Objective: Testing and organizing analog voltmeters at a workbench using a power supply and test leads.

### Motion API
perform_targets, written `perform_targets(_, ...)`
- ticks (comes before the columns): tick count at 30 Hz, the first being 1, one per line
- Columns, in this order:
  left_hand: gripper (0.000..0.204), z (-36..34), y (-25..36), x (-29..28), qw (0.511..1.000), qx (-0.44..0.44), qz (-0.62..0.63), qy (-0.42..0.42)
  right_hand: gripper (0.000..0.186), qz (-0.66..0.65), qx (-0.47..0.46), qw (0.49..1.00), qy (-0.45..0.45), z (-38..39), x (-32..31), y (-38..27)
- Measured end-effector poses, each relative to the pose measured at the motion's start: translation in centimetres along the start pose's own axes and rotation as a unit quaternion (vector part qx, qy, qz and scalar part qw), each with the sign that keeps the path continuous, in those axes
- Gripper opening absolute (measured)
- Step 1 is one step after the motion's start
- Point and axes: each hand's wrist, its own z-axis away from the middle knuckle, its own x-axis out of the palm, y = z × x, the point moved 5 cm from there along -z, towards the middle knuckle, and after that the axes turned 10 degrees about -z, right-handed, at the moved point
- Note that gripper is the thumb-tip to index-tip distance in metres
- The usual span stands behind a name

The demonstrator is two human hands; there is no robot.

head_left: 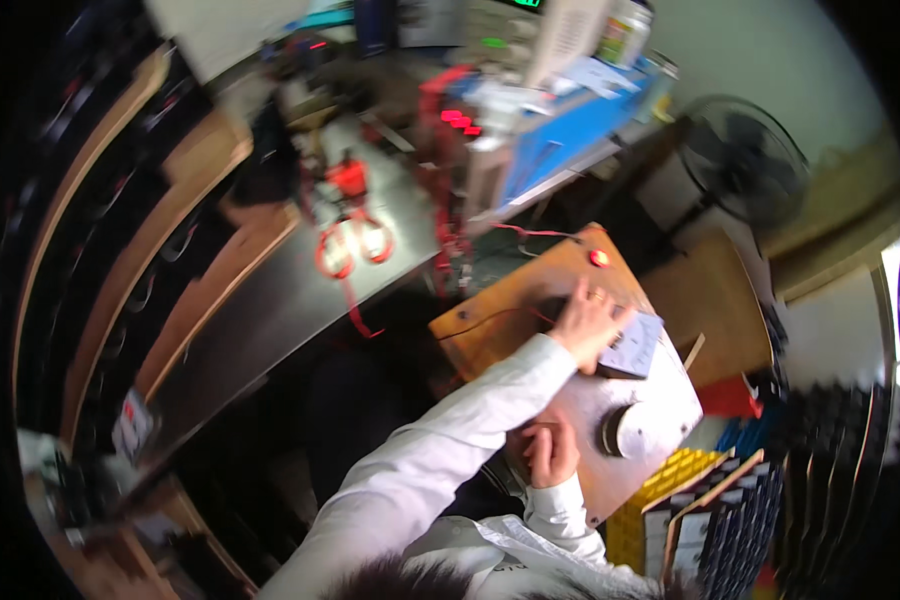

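My left hand [588, 325] reaches across a worn wooden board [515, 285], fingers stretched and somewhat apart. It touches the side of a small dark box [632, 348] with a pale, marked top. A thin red wire runs over the board towards that hand. Closer to my body, my right hand [552, 452] is held low at the board's edge with its fingers curled; whatever lies inside them is hidden. Beside it, a round piece with a pale top and dark side [630, 430] sits on the board. Near the far corner is a glowing red button or lamp [598, 259].
A metal bench [270, 300] at left carries red-handled tools [355, 245], blurred. Racks of dark parts [120, 230] rise at far left. A blue panel [570, 140] and a fan [740, 160] stand behind the board. Yellow and black trays [710, 500] are at lower right.
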Motion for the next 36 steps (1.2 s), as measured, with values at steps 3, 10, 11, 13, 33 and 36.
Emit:
perform_targets(3,0.075,2.8,1.5,-2.7,0.972,-0.002,-0.115,0.203,0.065,-0.173,-0.02,0.976,0.134,-0.9,-0.8,1.3)
perform_targets(10,0.095,20.2,0.4,-9.8,0.913,-0.258,0.157,0.273,0.057,-0.405,0.037,0.907,0.112,-4.5,5.1,-1.6)
perform_targets(11,0.094,23.5,0.0,-11.0,0.899,-0.284,0.167,0.287,0.054,-0.365,0.03,0.929,0.053,-4.9,6.8,-3.3)
perform_targets(13,0.091,29.5,-1.3,-13.3,0.869,-0.34,0.167,0.317,0.049,-0.237,-0.021,0.968,-0.08,-5.9,10.5,-7.4)
perform_targets(33,0.104,45.2,-15.9,-17.4,0.77,-0.411,0.346,0.345,0.025,-0.202,-0.031,0.956,-0.211,-2.0,23.5,-14.2)
perform_targets(36,0.105,45.1,-15.7,-17.7,0.78,-0.411,0.326,0.341,0.024,-0.223,-0.026,0.941,-0.253,-0.6,24.0,-14.9)
